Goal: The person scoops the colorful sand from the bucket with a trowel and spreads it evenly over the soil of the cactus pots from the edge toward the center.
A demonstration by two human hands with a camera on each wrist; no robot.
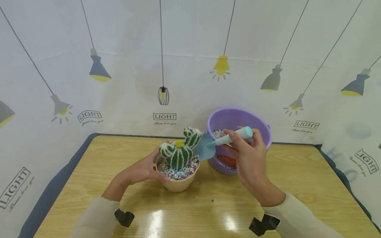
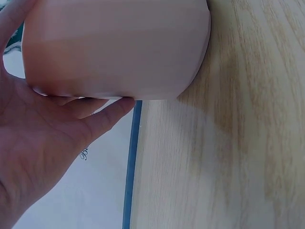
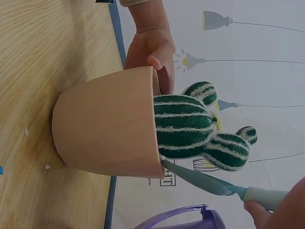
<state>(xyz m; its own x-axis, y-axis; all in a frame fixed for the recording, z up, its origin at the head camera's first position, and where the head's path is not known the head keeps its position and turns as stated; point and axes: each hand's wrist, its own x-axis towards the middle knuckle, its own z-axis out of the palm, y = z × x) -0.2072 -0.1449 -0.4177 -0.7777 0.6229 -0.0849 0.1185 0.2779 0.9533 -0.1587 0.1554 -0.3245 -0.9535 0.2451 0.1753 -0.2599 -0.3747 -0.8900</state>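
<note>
My left hand (image 1: 148, 166) grips a peach-coloured flowerpot (image 1: 177, 185) from its left side, thumb over the rim. In the left wrist view the fingers (image 2: 112, 114) lie along the pot's side wall. Inside the pot a toy cactus (image 1: 180, 157) with white stripes and a yellow top stands upright amid multicoloured pebbles (image 1: 181, 173). My right hand (image 1: 250, 155) holds a light blue hand trowel (image 1: 229, 138) by its handle. The trowel's blade (image 3: 195, 179) tilts down to the pot's right rim, its tip right beside the cactus base in the right wrist view.
Behind and right of the pot stands a purple bucket (image 1: 218, 114), partly hidden by my right hand, with pebbles and a reddish thing inside. A few loose pebbles (image 1: 212, 200) lie on the wooden table (image 1: 143, 211). A lamp-printed cloth (image 1: 125, 79) hangs behind the table.
</note>
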